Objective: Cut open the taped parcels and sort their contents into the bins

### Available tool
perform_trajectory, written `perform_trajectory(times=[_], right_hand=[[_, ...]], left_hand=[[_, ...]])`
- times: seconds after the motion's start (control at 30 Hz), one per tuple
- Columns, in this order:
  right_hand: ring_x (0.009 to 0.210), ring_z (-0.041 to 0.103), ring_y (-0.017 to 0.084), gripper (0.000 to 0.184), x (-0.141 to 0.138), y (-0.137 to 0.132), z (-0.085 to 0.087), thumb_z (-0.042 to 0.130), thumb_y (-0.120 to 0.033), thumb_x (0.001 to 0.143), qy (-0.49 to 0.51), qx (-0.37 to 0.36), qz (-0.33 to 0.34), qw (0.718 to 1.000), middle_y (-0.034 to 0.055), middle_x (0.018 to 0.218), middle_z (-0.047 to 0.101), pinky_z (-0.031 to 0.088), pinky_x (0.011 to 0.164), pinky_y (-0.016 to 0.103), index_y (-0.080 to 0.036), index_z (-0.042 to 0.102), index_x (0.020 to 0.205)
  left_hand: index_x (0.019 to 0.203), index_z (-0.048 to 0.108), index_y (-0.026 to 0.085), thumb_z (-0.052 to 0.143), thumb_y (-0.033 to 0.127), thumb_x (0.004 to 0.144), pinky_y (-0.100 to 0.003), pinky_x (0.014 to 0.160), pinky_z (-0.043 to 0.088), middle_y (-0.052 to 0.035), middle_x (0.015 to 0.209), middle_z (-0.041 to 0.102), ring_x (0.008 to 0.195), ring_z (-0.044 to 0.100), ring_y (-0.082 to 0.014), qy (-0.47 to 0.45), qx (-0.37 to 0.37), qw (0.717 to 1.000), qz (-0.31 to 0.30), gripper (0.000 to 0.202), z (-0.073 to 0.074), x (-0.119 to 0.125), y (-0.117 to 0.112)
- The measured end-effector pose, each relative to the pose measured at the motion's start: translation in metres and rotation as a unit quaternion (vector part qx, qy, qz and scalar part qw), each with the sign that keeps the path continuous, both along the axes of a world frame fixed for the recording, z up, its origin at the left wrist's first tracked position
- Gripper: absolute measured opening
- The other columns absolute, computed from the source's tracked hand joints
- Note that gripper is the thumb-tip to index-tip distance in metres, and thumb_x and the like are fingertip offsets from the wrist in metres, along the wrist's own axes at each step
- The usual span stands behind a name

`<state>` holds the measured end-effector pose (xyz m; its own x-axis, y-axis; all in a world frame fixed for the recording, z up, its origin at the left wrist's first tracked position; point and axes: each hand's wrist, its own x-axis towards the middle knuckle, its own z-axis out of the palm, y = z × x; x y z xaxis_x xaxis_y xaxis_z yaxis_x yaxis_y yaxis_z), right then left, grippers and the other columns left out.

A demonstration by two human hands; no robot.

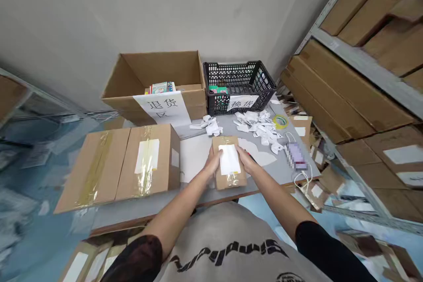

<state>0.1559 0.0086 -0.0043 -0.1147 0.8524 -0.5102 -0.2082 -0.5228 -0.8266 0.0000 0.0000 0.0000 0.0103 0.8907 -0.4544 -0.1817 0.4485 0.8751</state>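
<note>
The spread fingers of the left hand (212, 164) and right hand (245, 161) press opposite sides of a small taped cardboard parcel (236, 180) on the counter (280, 169) between them. A slip could tip it against the taped carton (161, 163) leftward or into paper scraps (256, 125) beyond.

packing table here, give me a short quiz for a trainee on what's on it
1. True or false: the left hand and the right hand both touch the small taped cardboard parcel.
2. Which container has the sign reading 退货区 on it: the open cardboard box or the black plastic crate?
3. Fill the gap: the large sealed carton lies on the person's ____ side of the parcel.

Key: 1 true; 2 the open cardboard box; 3 left
</note>
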Motion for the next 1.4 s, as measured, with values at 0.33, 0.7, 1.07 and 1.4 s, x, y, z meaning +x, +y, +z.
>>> perform_trajectory(times=[0.33,0.7,1.07,1.4], right_hand=[[0.102,0.061,0.024,0.042,0.028,0.049,0.046,0.066,-0.063,0.075,0.058,0.084,0.023,0.995,0.0013,0.112,0.065,0.05,0.073,0.032,-0.03,0.06,0.1],[0.116,0.057,0.025,0.064,0.002,-0.006,0.011,0.071,-0.037,0.072,0.018,0.063,0.092,0.994,0.0009,0.135,0.057,0.045,0.098,0.039,-0.035,0.052,0.132],[0.093,0.061,0.02,0.034,0.001,0.021,0.078,0.068,-0.057,0.077,0.06,0.173,-0.086,0.979,0.0006,0.096,0.065,0.047,0.077,0.03,-0.026,0.061,0.088],[0.097,0.061,0.027,0.054,-0.014,-0.02,-0.017,0.075,-0.031,0.061,-0.049,0.026,0.018,0.998,0.0062,0.102,0.067,0.047,0.087,0.04,-0.023,0.068,0.113]], left_hand=[[0.098,0.053,0.026,0.058,0.058,0.081,-0.023,0.066,0.047,-0.0006,0.115,0.059,0.097,0.061,-0.0182,0.025,0.093,0.988,0.119,0.036,0.05,-0.037,0.02],[0.143,0.038,0.037,0.069,0.043,0.076,-0.037,0.082,0.051,-0.0074,0.142,0.05,0.119,0.056,-0.0297,0.015,-0.02,0.997,-0.066,0.074,0.013,-0.06,-0.02],[0.124,0.056,0.029,0.059,0.044,0.08,-0.041,0.098,0.046,-0.0045,0.145,0.046,0.13,0.047,-0.0285,-0.087,0.185,0.978,-0.039,0.047,0.066,-0.09,0.006],[0.132,0.052,0.021,0.076,0.035,0.067,-0.037,0.092,0.048,-0.0106,0.118,0.055,0.107,0.06,-0.0246,0.097,0.024,0.995,-0.009,0.071,-0.036,-0.072,-0.016]])
